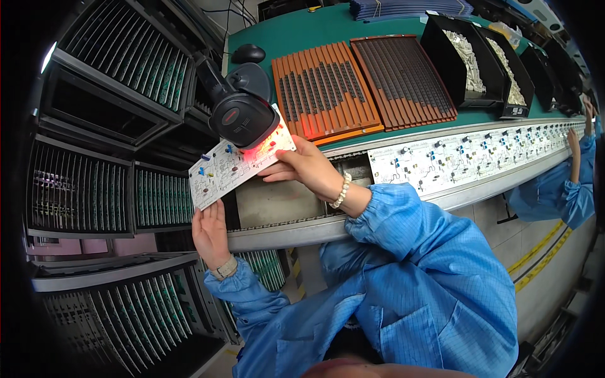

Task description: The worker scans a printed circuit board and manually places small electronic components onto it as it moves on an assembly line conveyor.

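Note:
A white circuit board (217,173) with small blue, yellow and red parts is held tilted under a black barcode scanner (236,118) on a stand. Red light from the scanner falls on the board's far right end. My left hand (211,234) grips the board's near left corner, fingers underneath or along the edge. At the right end, my right hand (309,169) pinches the board's edge between thumb and fingers. Below the board lies the conveyor (280,203) with its metal rail. A row of similar white boards (435,162) lies on the conveyor to the right.
Black racks (82,183) filled with upright green boards stand at the left. On the green table (315,31) are a mouse (248,53), an orange tray (372,120) and a brown tray (403,75) of black parts, and black bins (463,63) with whitish parts. Another person's sleeve (554,183) shows far right.

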